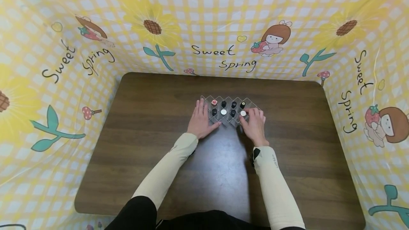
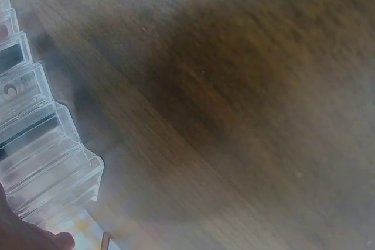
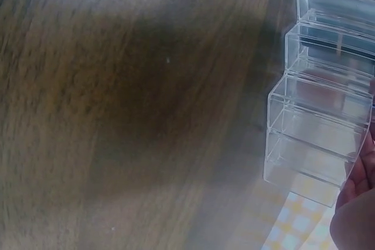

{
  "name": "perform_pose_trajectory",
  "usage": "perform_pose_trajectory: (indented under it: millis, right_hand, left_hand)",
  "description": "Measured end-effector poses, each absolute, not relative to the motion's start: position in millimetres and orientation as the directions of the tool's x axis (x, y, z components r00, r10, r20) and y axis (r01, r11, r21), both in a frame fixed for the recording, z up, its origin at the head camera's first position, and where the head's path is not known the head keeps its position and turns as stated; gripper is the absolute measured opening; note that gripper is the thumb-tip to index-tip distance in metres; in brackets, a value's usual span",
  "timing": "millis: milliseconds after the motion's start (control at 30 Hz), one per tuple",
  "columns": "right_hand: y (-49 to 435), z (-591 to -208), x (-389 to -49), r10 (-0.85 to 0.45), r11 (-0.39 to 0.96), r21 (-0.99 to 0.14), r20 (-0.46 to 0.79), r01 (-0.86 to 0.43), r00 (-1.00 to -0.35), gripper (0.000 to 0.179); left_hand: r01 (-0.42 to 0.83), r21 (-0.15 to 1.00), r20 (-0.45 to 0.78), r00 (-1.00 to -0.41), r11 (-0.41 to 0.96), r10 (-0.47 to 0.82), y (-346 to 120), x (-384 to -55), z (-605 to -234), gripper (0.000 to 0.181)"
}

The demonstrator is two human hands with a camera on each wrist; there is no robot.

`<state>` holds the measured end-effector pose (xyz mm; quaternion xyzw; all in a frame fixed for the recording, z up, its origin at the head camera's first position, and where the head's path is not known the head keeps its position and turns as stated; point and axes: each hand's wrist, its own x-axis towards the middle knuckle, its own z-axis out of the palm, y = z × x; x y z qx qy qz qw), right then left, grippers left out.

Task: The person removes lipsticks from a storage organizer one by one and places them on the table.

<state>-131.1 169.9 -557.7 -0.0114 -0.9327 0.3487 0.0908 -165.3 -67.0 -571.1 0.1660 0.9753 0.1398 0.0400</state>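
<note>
A clear plastic zigzag-edged organizer [image 1: 228,119] stands on the table, with several small capped tubes upright in its compartments. Most caps are dark; one white cap [image 1: 223,112] stands in the front row and a red-and-white one [image 1: 214,102] in the back row. My left hand [image 1: 200,119] rests against the organizer's left end, fingers straight, thumb stretched toward its front edge. At the right end, thumb and forefinger of my right hand [image 1: 254,125] pinch a white-capped tube [image 1: 243,113]; its other fingers [image 3: 362,171] bend beside the clear wall. The tube bodies are mostly hidden.
The brown wooden table [image 1: 297,144] spreads out on both sides and in front of the organizer. Yellow-checked cloth [image 1: 204,20] with printed flowers and lettering hangs around the table's back and sides.
</note>
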Motion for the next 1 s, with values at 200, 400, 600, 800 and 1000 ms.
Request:
perform_pose_trajectory:
  millis: [200, 400, 600, 800, 1000]
  right_hand:
    - [170, -556, -130, 0.081, 0.757, -0.653, 0.131, -0.025, -0.988, 0.033]
    - [172, -551, -130, 0.082, 0.746, -0.665, 0.113, -0.014, -0.990, 0.033]
    - [172, -546, -131, 0.099, 0.720, -0.694, 0.105, -0.002, -0.990, 0.032]
    - [173, -541, -133, 0.111, 0.693, -0.721, 0.107, 0.000, -0.988, 0.034]
    - [173, -539, -133, 0.105, 0.682, -0.731, 0.095, 0.002, -0.990, 0.034]
  left_hand:
    - [0.313, 0.277, -0.036, -0.941, 0.909, 0.335, -67, -164, -571, 0.106]
    - [0.334, 0.270, -0.027, -0.935, 0.903, 0.354, -67, -167, -572, 0.106]
    - [0.338, 0.301, -0.090, -0.921, 0.892, 0.380, -69, -171, -562, 0.106]
    - [0.364, 0.279, -0.081, -0.913, 0.889, 0.400, -73, -178, -561, 0.108]
    - [0.388, 0.266, -0.075, -0.904, 0.883, 0.420, -78, -183, -564, 0.113]
